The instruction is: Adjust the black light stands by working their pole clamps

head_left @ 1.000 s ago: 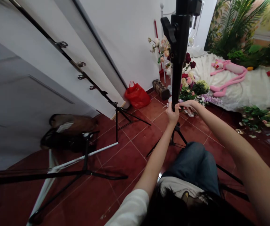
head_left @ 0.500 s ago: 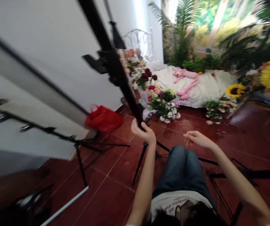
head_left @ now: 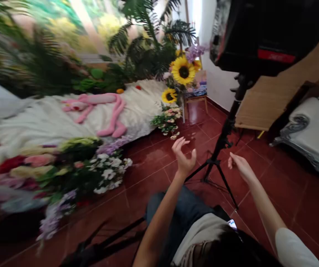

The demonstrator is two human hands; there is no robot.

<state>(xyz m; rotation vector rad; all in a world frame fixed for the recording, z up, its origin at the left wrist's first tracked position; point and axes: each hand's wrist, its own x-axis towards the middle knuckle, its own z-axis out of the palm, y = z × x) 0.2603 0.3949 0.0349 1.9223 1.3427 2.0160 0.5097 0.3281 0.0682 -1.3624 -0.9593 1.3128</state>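
My left hand (head_left: 184, 156) is raised in front of me, its fingers spread and loosely curved, with nothing in it. To its right, my right hand (head_left: 240, 165) has its fingers drawn together and curled, and no object shows in them. Between and just beyond the hands stands a black light stand (head_left: 219, 146) on tripod legs, carrying a large black lamp head (head_left: 262, 37) with a red label. Neither hand visibly touches the stand; my right hand is the nearer to its pole.
On the left, a pink plush toy (head_left: 115, 111) lies on a white-draped bed (head_left: 139, 104), with artificial flowers (head_left: 109, 168) along its front. Sunflowers (head_left: 183, 72) stand at the far corner. A white carved sofa (head_left: 312, 126) is at right. Another black stand (head_left: 103, 246) lies low at front left.
My left hand has let go of the black stand pole it was gripping and opened. My view has swung right, bringing the lamp head and sofa in. The right hand stays curled.
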